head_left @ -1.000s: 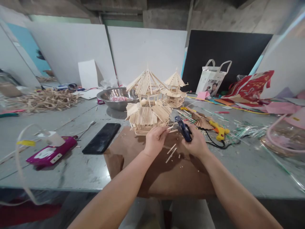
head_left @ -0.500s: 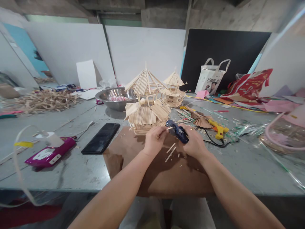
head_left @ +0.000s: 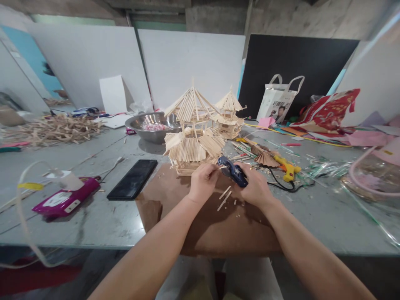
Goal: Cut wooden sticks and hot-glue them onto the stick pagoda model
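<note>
Two hands are held close together above a brown sheet (head_left: 225,239) that is spread over the grey worktop (head_left: 109,227), just in front of the larger stick pavilion (head_left: 194,150). By the left grip (head_left: 203,182) a thin pale stick (head_left: 222,167) is pinched near its end, so that only a short tip is left showing toward the right; it is presumably held this way to be steadied. By the right grip (head_left: 255,185) a blue tool (head_left: 236,173), apparently a hand cutter, is clasped around its handles, its head turned to meet the stick; whether the stick is caught between its blades cannot be told. The pavilion is stood upright at the sheet's far edge, perhaps so that pieces can be compared with it at close range, and a smaller pavilion (head_left: 229,123) is placed behind it. Loose stick pieces (head_left: 224,201) are scattered on the sheet below the hands, by which the worktop is probably spared some litter. A yellow glue gun (head_left: 289,171) is laid to the right, likely to be within reach, while a black phone (head_left: 133,180) is rested flat at the left.
</note>
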A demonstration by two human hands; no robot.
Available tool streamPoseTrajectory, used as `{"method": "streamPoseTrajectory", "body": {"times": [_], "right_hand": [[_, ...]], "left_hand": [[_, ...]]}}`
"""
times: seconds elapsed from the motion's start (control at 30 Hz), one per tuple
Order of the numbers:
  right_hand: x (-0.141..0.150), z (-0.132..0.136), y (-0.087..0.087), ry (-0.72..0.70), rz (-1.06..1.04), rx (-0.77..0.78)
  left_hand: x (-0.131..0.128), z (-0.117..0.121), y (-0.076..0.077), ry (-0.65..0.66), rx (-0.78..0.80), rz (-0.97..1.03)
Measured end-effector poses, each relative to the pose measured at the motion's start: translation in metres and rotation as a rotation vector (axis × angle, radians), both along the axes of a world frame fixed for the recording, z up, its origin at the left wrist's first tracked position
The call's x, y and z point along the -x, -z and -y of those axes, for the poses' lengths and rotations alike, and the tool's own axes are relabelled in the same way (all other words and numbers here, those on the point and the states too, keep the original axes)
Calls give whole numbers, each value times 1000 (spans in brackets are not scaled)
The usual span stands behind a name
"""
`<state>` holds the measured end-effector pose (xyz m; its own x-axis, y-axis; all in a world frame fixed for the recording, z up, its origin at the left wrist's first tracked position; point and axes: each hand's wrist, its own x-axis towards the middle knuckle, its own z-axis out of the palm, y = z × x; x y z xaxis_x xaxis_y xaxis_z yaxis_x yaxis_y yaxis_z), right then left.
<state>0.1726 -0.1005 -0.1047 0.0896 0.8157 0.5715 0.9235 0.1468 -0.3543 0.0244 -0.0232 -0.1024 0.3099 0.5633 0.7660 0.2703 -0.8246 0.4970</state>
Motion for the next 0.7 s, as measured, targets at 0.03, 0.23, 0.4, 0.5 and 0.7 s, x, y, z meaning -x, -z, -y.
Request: {"method": "streamPoseTrajectory", "body": {"times": [0.03, 0.23, 0.4, 0.5, 0.7], "right_hand": [[0, 0, 0, 0, 0, -1], [0, 0, 1, 9, 17, 9], [0, 0, 2, 14, 33, 16], [0, 0, 2, 20, 43, 29], [0, 0, 4, 64, 75, 15]], "left_hand": [[0, 0, 0, -1, -1, 2], [0, 0, 0, -12, -20, 0], [0, 0, -1, -2, -23, 3], [0, 1, -2, 2, -22, -4], [1, 1, -3, -1, -38, -9]]}}
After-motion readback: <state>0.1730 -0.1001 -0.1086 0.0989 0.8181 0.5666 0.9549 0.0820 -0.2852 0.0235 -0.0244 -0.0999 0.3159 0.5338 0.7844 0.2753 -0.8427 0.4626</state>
